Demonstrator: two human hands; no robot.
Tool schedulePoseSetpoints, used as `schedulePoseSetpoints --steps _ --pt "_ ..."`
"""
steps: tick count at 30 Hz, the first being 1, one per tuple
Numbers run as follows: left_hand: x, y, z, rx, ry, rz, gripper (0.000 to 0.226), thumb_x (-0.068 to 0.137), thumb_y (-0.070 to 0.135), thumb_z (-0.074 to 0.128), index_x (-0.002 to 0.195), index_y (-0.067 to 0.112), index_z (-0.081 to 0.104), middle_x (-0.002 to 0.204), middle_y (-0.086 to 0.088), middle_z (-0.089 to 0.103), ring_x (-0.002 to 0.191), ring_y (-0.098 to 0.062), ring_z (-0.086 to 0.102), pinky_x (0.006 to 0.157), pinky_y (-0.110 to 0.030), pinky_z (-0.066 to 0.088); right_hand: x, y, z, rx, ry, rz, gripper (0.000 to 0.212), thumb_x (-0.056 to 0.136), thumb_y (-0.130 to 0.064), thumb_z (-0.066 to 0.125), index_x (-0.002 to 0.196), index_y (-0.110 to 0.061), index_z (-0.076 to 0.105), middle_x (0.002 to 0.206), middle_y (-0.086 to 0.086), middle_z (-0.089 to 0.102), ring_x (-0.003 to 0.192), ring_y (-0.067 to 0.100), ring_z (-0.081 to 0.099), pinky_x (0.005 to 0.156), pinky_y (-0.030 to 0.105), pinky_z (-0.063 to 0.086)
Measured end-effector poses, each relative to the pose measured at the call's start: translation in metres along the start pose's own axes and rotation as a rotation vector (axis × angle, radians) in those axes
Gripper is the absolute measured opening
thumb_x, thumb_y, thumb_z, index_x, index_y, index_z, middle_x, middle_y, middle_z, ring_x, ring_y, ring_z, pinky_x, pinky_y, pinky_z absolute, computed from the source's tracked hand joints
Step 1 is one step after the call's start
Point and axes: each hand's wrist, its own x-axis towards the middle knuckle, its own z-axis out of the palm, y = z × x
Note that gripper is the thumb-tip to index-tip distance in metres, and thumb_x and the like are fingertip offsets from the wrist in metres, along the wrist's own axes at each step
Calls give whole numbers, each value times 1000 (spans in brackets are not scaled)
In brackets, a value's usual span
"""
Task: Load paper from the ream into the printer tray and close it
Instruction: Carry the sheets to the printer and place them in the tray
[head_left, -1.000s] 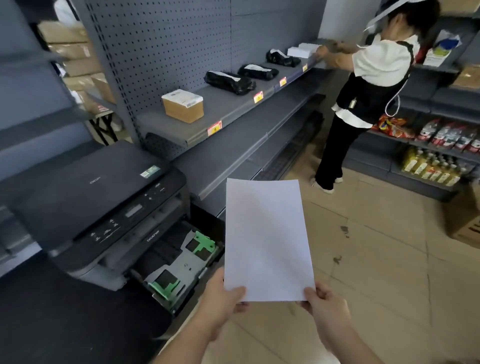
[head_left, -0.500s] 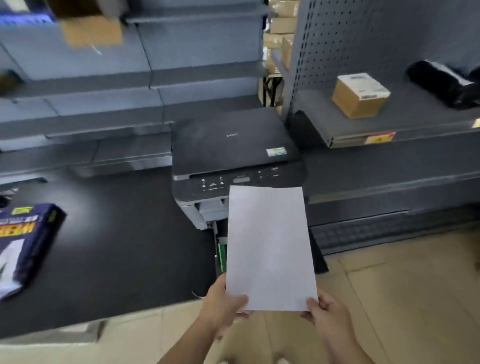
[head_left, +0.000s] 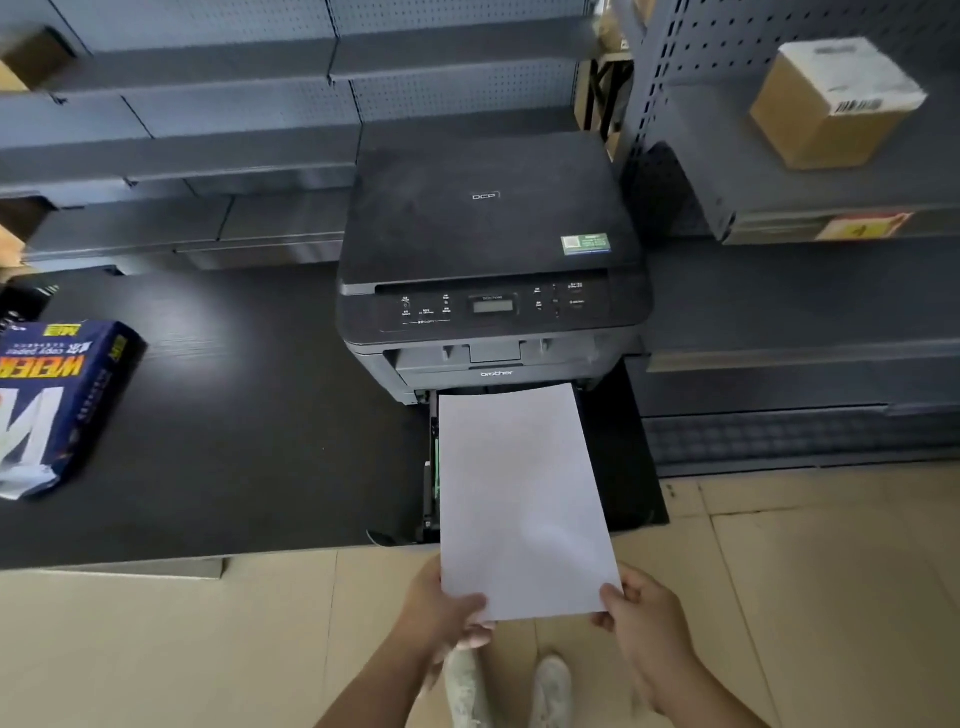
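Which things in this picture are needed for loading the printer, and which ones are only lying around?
Belong to the job:
- paper, held at its near corners by left hand and right hand
- printer
- open tray under the paper
- ream on the counter, wrapper torn open

Just lying about:
- cardboard box on the right shelf
- yellow price tag on the shelf edge

Printer (head_left: 488, 249): lid marked "DCP", front panel marked "brother"; green sticker (head_left: 585, 244) on lid, print too small to read, as are the control-panel labels. Ream (head_left: 57, 400) on tabletop: blue wrapper, "copy paper" and large "WEIER" seen upside down. Cardboard box (head_left: 831, 104) on shelf: barcode label, unreadable.
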Motion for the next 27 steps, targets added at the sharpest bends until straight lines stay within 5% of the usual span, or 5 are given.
schedulePoseSetpoints --steps 7,16,27 --pt "20 27 -8 83 -56 0 41 81 -12 53 114 9 64 82 -14 69 67 -24 65 65 -31 60 14 -27 8 -1 -10 1 33 92 6 52 92 -18 74 82 4 78 65 23 64 61 26 55" --pt "53 55 -15 116 -73 -30 38 83 -12 55 113 9 65 73 -10 73 66 -22 70 64 -31 59 34 -49 22 -16 -6 26 31 91 1 53 101 -19 75 80 -3 80 69 23 74 84 47 58" --pt "88 66 -12 36 7 -18 35 85 -12 56 113 7 61 95 -15 74 71 -25 73 60 -32 59 70 -76 35 -44 -21 57 35 93 5 50 80 -21 69 92 5 74 78 24 75 84 40 61"
